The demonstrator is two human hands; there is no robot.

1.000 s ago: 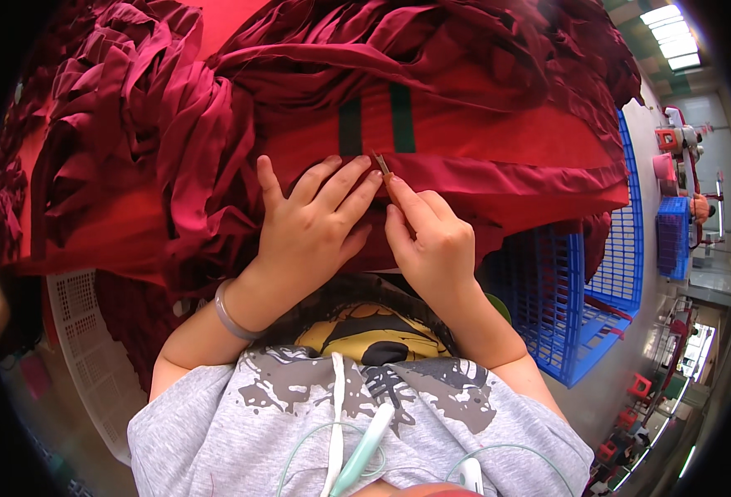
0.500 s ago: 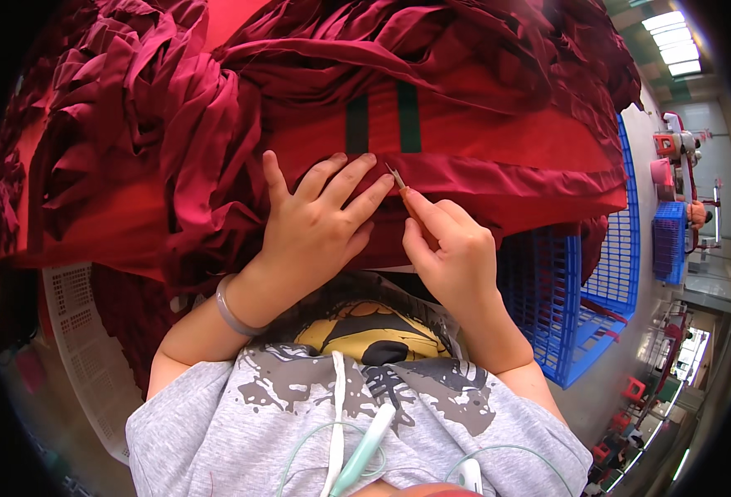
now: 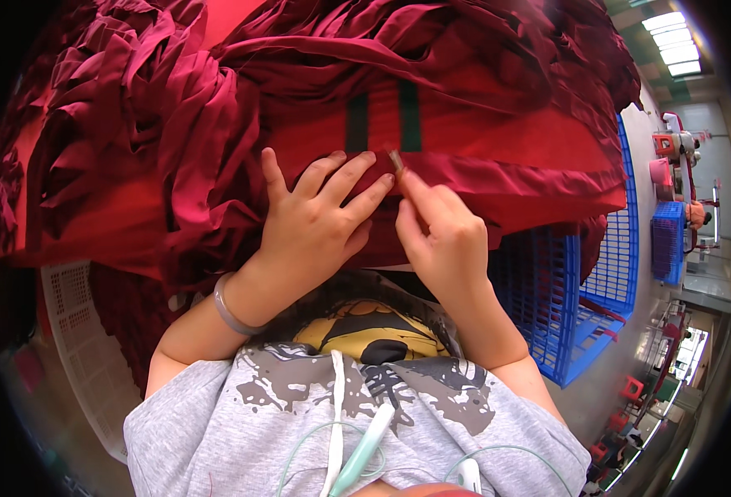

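Note:
A big heap of dark red fabric [image 3: 216,108] fills the upper part of the view. A flatter red piece [image 3: 506,141] with two dark green stripes [image 3: 382,124] lies on top in front of me. My left hand [image 3: 312,219] rests flat on this piece, fingers spread, with a grey bracelet on the wrist. My right hand [image 3: 440,232] pinches a small thin metal tool [image 3: 396,161] at the fabric's folded edge, just below the stripes.
A blue plastic crate [image 3: 581,282] stands at my right under the fabric. A white perforated crate [image 3: 76,331] sits at the lower left. Far right, a workshop floor with red stools, another blue crate and a person at a table.
My right hand has lifted slightly and drawn the small tool up from the fabric edge. My left hand has kept pressing the cloth in nearly the same spot.

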